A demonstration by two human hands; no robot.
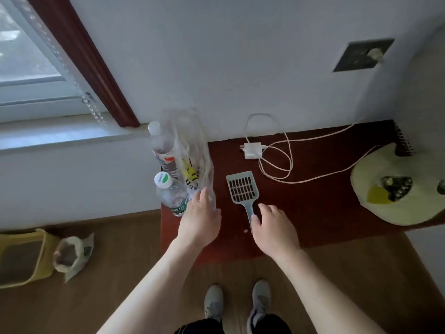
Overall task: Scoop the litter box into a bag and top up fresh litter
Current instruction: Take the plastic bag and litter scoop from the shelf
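On the table [313, 213]: scoop [242, 189] near centre, plastic bag [195, 150] to its left, bottles [172, 197] at the left edge, charger [252, 150] farther back; on the floor at left, litter box [45, 251] with litter sack [72, 256] just right.

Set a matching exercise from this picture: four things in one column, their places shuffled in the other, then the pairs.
1 litter scoop
2 plastic bag
3 litter box
4 charger

A on the floor, far left
B at the left hand
C on the table, near its back edge
D on the table, handle at the right hand

Pairs: 1-D, 2-B, 3-A, 4-C
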